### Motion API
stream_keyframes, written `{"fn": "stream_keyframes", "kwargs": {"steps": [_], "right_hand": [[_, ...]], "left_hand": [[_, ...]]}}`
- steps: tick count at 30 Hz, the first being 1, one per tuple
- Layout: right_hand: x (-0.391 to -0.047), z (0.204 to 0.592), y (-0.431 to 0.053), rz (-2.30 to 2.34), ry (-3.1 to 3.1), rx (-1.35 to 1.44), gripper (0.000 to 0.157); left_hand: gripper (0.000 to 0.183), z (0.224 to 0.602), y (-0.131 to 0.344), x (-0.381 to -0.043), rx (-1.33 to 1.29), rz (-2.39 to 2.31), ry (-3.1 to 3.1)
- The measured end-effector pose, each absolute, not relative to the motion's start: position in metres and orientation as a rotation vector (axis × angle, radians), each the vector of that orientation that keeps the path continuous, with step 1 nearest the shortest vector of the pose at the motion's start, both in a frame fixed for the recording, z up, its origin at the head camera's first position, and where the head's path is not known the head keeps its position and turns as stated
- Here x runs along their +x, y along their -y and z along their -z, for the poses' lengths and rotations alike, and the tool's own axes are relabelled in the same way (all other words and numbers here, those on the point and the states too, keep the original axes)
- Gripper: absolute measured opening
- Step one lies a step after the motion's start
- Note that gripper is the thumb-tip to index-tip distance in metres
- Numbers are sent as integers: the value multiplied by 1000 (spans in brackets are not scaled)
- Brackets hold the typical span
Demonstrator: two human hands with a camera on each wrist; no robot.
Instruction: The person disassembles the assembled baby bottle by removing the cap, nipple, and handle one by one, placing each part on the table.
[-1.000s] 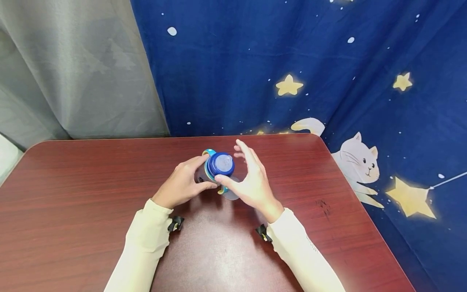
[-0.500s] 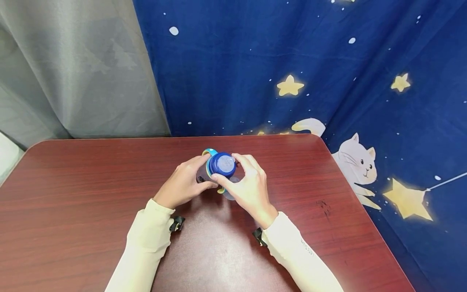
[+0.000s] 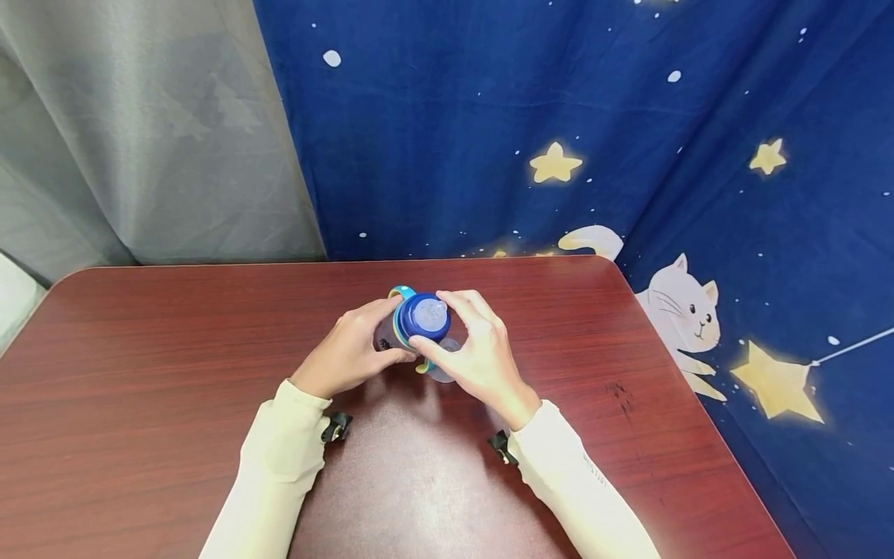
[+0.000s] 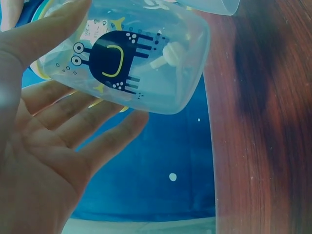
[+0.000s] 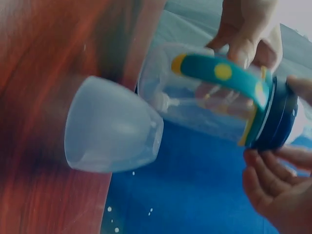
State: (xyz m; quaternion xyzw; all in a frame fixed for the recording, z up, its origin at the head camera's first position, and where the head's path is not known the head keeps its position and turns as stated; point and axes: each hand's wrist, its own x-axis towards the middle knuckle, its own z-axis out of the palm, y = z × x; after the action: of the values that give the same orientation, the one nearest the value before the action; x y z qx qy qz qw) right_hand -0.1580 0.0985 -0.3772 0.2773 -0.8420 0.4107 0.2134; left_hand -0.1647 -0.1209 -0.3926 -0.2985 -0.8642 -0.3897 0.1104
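A clear baby bottle (image 4: 187, 87) with a dark monster print stands slightly tilted near the table's middle. Its blue screw ring (image 3: 412, 324) holds a clear teat (image 3: 430, 313). Curled round the bottle's body from the left, my left hand (image 3: 347, 349) grips it. My right hand (image 3: 483, 353) pinches the blue ring between thumb and fingertips from the right. In the right wrist view a teal handle (image 5: 209, 68) with yellow dots juts from the bottle's collar. Through the clear wall a white weighted straw end (image 4: 173, 53) shows inside.
A translucent dome cap (image 5: 109, 129) stands on the reddish-brown table (image 3: 174, 388) close to the bottle, partly hidden behind the right hand in the head view. Grey and blue curtains (image 3: 433, 140) hang behind the table's far edge.
My right hand's raised fingers have come down onto the blue ring, then shifted slightly around it toward its far side. The left hand keeps its grip on the bottle.
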Motion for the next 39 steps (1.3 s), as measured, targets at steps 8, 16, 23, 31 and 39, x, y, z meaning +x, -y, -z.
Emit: {"fn": "stream_keyframes", "kwargs": {"steps": [8,16,23,31,39], "right_hand": [[-166,375,-107,-1254,2335,1009,63],[-172,379,-111,-1338,2296,1141,66],[-171,378,-111,-1327,2285,1132,80],[-157,373,-101,-1339,2335,729,110],[-149,376,-90,-1181,2406,621,93]], "left_hand": [[74,391,122,-166,-926,1203,2519],[69,391,121,-164,-951,1211,2511],[74,391,121,-164,-939,1237,2500],[76,393,126,-165,-776,1181,2510],[79,392,126,-165,-738,1147,2529]]}}
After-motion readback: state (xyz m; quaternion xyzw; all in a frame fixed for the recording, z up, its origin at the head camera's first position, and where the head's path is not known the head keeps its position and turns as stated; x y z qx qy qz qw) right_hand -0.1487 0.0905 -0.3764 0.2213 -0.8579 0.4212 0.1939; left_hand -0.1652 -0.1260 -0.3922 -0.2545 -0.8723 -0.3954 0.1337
